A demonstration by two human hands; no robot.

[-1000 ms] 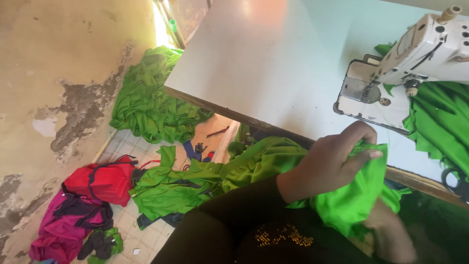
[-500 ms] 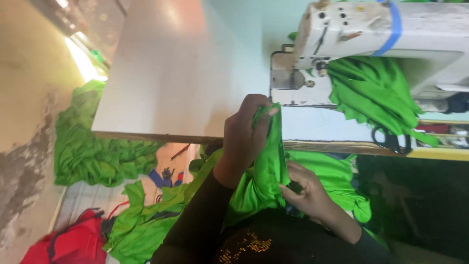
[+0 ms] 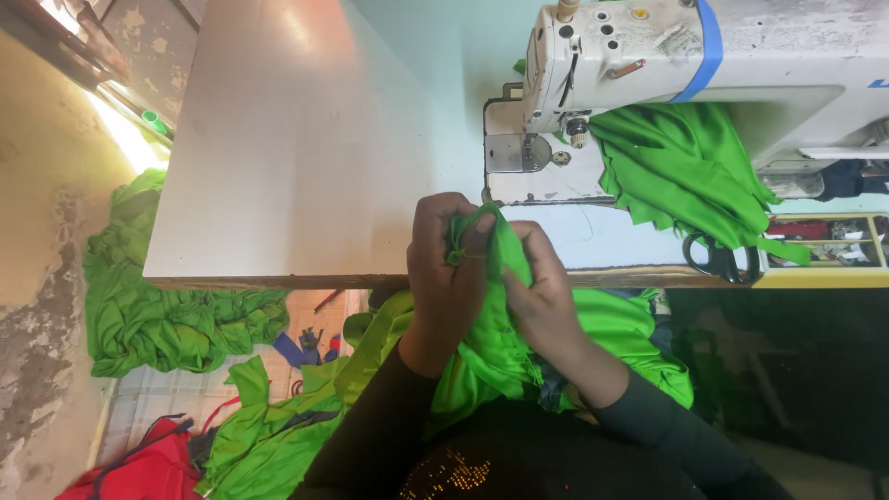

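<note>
With both hands closed on the bunched green fabric (image 3: 491, 324) at the worktop (image 3: 296, 167) edge, left hand (image 3: 449, 268) pinching the fold, right hand (image 3: 542, 296) beside: edges best matched flat before feeding toward the sewing machine (image 3: 648, 83).

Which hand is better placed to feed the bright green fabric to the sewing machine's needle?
Probably the left hand: it pinches the bright green fabric edge nearest the white sewing machine needle; the right hand holds lower.

sewing machine (image 3: 648, 83) on table (image 3: 296, 148) | scissors (image 3: 718, 259) right | cloth heap (image 3: 157, 306) floor-left
</note>
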